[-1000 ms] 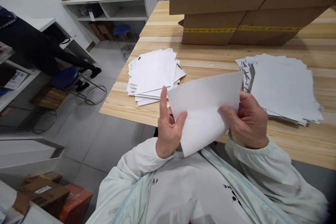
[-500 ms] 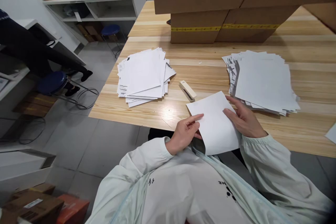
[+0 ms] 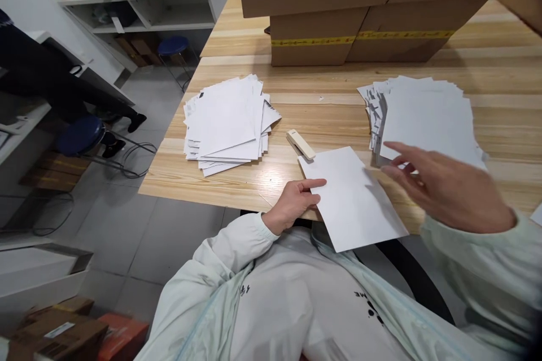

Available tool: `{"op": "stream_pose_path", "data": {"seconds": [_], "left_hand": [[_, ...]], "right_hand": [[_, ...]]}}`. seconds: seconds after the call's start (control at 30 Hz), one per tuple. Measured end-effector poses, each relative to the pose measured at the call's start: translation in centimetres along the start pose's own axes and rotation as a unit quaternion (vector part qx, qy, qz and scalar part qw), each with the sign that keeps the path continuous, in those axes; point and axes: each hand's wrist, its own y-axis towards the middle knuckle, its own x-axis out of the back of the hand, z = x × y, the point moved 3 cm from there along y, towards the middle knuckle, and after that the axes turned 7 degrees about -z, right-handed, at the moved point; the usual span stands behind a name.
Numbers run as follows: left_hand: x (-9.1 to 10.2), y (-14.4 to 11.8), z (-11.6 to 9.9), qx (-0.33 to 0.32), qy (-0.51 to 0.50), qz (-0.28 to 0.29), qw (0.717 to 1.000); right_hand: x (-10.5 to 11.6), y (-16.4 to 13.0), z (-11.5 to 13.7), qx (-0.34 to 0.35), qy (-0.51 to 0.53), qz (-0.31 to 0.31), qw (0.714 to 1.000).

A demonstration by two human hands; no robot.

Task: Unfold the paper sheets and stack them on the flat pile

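A white sheet of paper (image 3: 349, 194) lies at the table's front edge, its near part jutting out past it. My left hand (image 3: 295, 201) is closed on the sheet's left edge, with the index finger on top and other fingers partly hidden. A cream stapler (image 3: 300, 145) rests just beyond the sheet's far left corner. My right hand (image 3: 451, 186) is raised with its fingers apart and nothing in them, near the front of the right paper stack (image 3: 427, 115). Over to the left sits another untidy paper stack (image 3: 228, 118).
Large cardboard boxes (image 3: 313, 48) stand at the back of the wooden table (image 3: 292, 84). A person in dark trousers (image 3: 63, 82) is at the far left, near a blue stool (image 3: 80, 135). More cartons (image 3: 59, 338) are on the floor at lower left.
My right hand has let go of the sheet and moved right, toward the right stack. The sheet now lies flatter, its near right corner extending farther right. My left hand stays on it.
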Motion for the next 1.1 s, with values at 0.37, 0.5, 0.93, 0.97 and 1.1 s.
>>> {"op": "stream_pose_path", "data": {"seconds": [0.37, 0.5, 0.93, 0.97, 1.1], "left_hand": [[0.3, 0.0, -0.7, 0.023, 0.025, 0.004, 0.999], [1.1, 0.4, -0.9, 0.012, 0.022, -0.004, 1.0], [2.4, 1.4, -2.5, 0.019, 0.031, 0.023, 0.999], [2.4, 1.4, -2.5, 0.019, 0.033, 0.019, 0.999], [2.1, 1.5, -2.6, 0.023, 0.037, 0.008, 0.999]], "right_hand": [[-16.5, 10.5, 5.3, 0.336, 0.107, 0.16, 0.922], [-18.3, 9.8, 4.9, 0.306, 0.09, 0.11, 0.941], [-19.6, 9.8, 4.7, 0.251, 0.046, 0.094, 0.962], [-19.7, 9.6, 4.7, 0.256, 0.035, 0.088, 0.962], [-19.7, 9.4, 5.3, 0.257, 0.002, 0.063, 0.964]]}}
